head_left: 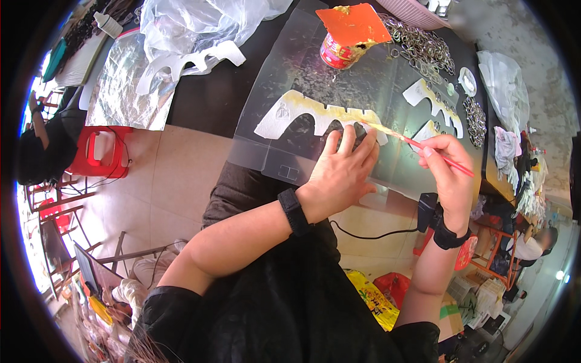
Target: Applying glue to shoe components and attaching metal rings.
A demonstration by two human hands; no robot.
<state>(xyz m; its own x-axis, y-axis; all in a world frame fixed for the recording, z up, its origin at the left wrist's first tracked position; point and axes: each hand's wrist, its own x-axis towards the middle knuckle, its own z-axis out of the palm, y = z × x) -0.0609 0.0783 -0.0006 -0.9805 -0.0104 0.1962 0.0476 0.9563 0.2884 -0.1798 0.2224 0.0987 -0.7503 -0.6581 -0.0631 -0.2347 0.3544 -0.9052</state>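
A white curved piece with scalloped cutouts (279, 123) lies on the clear plastic sheet, its upper edge coated in yellowish paste. My left hand (344, 162) rests on its right part with fingers spread, pressing it down. In my right hand (445, 166) is a thin red brush (457, 164), pinched between thumb and fingers. The brush's paste-covered tip reaches the piece's upper right edge. Farther back stands a red can (336, 53), topped by a square orange card (354, 24) smeared with paste.
Similar white pieces (445, 112) lie to the right, near heaps of metal rings (426, 51). Another white cutout (227, 53) lies at the left on silver foil (127, 85), beside a clear plastic bag (200, 27). A red stool (103, 151) stands on the floor.
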